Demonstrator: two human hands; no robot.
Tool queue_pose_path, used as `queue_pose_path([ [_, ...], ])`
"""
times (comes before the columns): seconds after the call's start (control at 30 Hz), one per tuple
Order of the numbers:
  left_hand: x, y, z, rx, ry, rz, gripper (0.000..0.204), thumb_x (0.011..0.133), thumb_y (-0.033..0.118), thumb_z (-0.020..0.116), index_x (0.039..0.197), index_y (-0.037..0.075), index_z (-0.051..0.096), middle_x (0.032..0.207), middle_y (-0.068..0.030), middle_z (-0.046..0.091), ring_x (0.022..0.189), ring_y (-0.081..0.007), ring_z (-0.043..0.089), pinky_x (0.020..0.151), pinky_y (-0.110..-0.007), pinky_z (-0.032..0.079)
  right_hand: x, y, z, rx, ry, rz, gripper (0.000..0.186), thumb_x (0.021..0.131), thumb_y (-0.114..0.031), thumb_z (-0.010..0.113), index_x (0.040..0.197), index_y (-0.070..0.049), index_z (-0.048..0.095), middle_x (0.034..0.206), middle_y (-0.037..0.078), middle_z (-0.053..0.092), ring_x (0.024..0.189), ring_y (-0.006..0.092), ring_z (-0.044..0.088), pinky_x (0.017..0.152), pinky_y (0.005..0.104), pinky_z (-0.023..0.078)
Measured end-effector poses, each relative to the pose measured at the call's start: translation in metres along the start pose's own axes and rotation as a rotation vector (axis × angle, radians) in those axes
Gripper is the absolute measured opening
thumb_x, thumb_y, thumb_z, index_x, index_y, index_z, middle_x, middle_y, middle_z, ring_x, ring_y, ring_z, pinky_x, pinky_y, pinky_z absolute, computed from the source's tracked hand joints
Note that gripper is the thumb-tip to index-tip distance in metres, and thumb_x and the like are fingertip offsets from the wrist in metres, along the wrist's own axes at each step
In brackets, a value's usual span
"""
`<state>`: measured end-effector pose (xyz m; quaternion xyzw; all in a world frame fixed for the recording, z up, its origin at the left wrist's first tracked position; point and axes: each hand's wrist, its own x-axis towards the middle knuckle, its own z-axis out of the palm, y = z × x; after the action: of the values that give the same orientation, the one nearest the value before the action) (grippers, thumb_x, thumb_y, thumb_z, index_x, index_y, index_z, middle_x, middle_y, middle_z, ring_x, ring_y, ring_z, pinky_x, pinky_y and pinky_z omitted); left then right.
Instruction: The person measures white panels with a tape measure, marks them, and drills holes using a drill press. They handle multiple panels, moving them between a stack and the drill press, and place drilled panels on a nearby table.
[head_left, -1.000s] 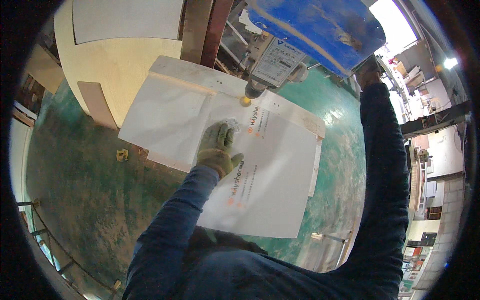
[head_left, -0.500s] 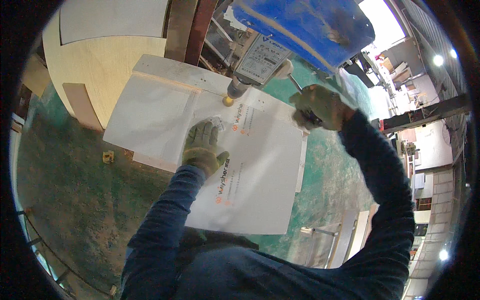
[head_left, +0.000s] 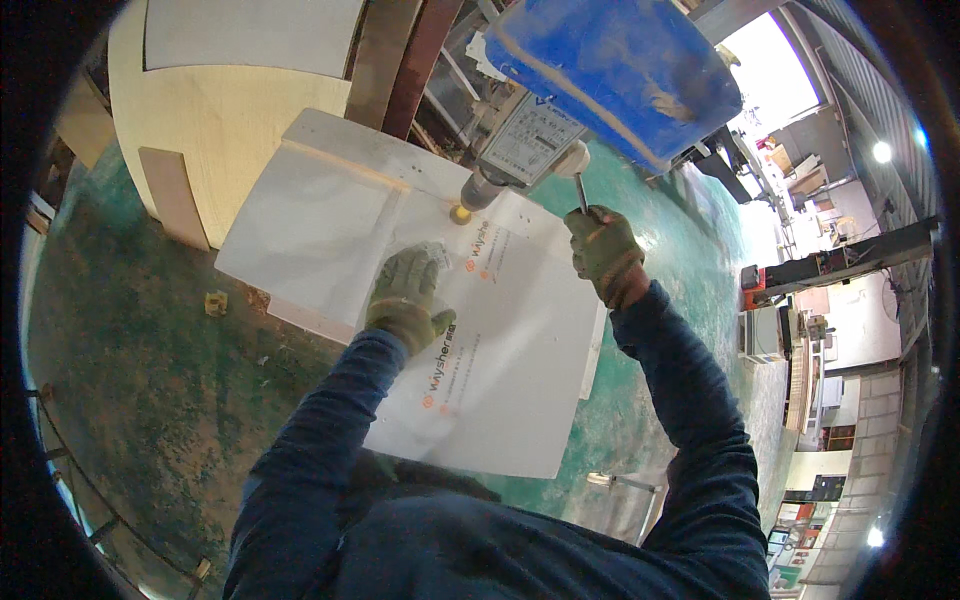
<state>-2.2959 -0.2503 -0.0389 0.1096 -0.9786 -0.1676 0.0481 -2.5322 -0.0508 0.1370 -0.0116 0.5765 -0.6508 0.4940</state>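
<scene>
My left hand (head_left: 402,300), in a greenish work glove, lies flat with fingers stretched out on a large white panel (head_left: 500,390) with printed markings. My right hand (head_left: 607,253), gloved alike, is closed round the lever (head_left: 581,190) of a drill press (head_left: 530,138) at the upper middle. The drill press's chuck (head_left: 481,190) points down at the panel's far part, ahead of my left hand. Just under the chuck is a yellow round piece (head_left: 460,215); whether it touches the panel I cannot tell.
A blue housing (head_left: 620,75) rises behind the drill press. Pale wooden boards (head_left: 250,110) stand at the far left, next to a dark red post (head_left: 420,70). A small yellow object (head_left: 215,303) lies on the green floor (head_left: 150,350). A metal stand (head_left: 625,483) is at the lower right.
My right hand has moved left and toward me, and the lever now points more steeply down. My left hand stays flat on the panel. The view has shifted slightly.
</scene>
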Motion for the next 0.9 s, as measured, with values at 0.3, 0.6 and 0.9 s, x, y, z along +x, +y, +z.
queue_pose_path([
  [0.3, 0.002, 0.008, -0.006, -0.032, 0.030, 0.024, 0.092, 0.088, 0.053, 0.066, 0.156, 0.000, 0.034, 0.165, -0.0210, 0.026, 0.154, -0.0370, 0.020, 0.129, -0.047, 0.012, 0.042, 0.033, -0.041, -0.540, 0.182, -0.407, 0.005, 0.096, -0.017, 0.051, 0.092, -0.018, 0.054, 0.072, -0.001, 0.046, 0.070, 0.0177, 0.051, 0.064, 0.0311, 0.043],
  [0.6, -0.005, 0.000, -0.002, -0.059, 0.054, 0.001, 0.094, 0.085, 0.051, 0.070, 0.156, 0.001, 0.033, 0.164, -0.0223, 0.028, 0.152, -0.0384, 0.024, 0.128, -0.048, 0.013, 0.071, 0.090, -0.003, -1.022, 0.657, -0.997, 0.010, 0.097, -0.012, 0.064, 0.100, -0.008, 0.055, 0.088, 0.016, 0.067, 0.076, 0.0315, 0.066, 0.068, 0.0388, 0.051],
  [0.9, -0.002, -0.003, 0.010, -0.064, 0.183, 0.027, 0.092, 0.084, 0.049, 0.071, 0.154, 0.002, 0.035, 0.161, -0.0236, 0.034, 0.150, -0.0416, 0.028, 0.127, -0.049, 0.017, 0.075, 0.085, 0.014, -0.942, 0.675, -0.957, 0.014, 0.098, -0.016, 0.063, 0.108, -0.007, 0.058, 0.092, 0.021, 0.071, 0.084, 0.0423, 0.070, 0.071, 0.0472, 0.055],
])
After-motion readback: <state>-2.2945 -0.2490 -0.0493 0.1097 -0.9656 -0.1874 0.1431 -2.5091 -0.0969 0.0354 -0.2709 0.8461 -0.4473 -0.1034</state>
